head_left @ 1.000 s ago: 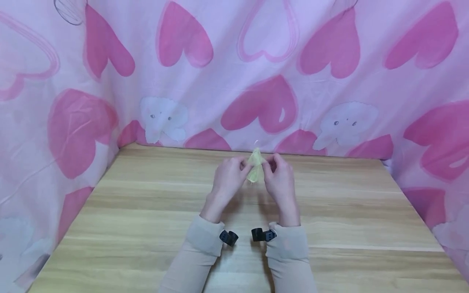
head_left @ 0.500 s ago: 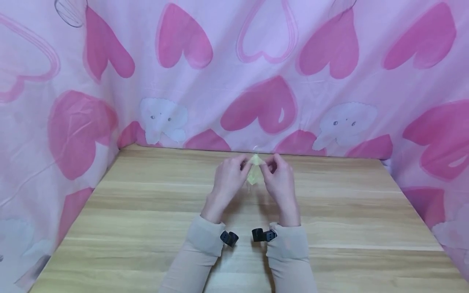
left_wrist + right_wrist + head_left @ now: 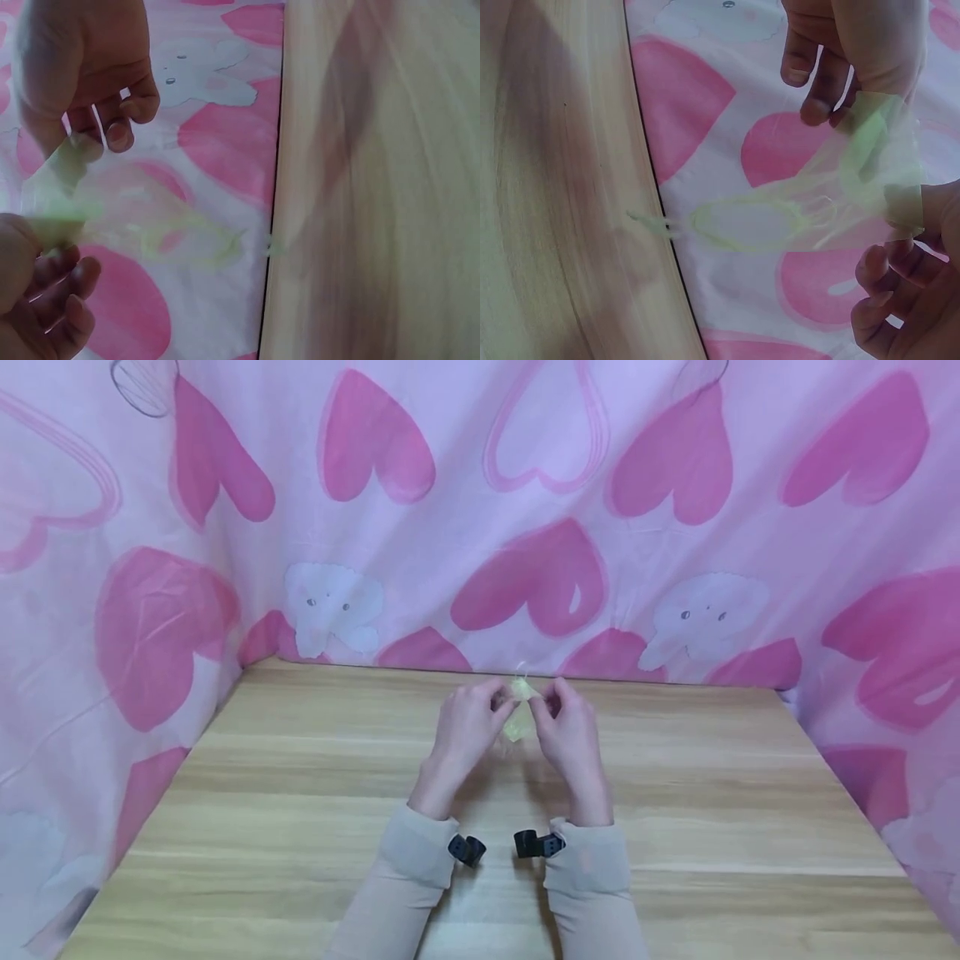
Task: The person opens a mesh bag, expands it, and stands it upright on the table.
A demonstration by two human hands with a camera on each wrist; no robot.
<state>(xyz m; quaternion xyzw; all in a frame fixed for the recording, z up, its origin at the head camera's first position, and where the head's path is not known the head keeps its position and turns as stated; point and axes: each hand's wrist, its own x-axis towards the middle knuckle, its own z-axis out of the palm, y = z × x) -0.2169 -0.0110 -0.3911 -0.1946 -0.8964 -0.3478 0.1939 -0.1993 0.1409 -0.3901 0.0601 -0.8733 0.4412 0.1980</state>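
A small sheer yellow-green bag (image 3: 514, 727) with thin strings hangs upright above the far part of the table. My left hand (image 3: 470, 722) pinches its left side near the top between thumb and fingers. On the opposite side, my right hand (image 3: 567, 727) pinches the bag in the same way. In the right wrist view the translucent bag (image 3: 817, 210) is stretched between both hands, its strings trailing over the table's edge. The left wrist view also has the bag (image 3: 124, 202), blurred, with the outer fingers of both hands loosely curled.
The wooden table (image 3: 300, 827) reaches back to a pink curtain (image 3: 442, 552) printed with hearts and pale animals. More of that curtain hangs along both sides. A small black camera (image 3: 467, 850) sits on the left cuff, another black camera (image 3: 537, 843) on the right.
The bag's upper part has dropped lower between the fingers, and its bottom hangs slightly nearer me. A thin pale string loop stays above it. Both hands have barely moved and keep their pinch.
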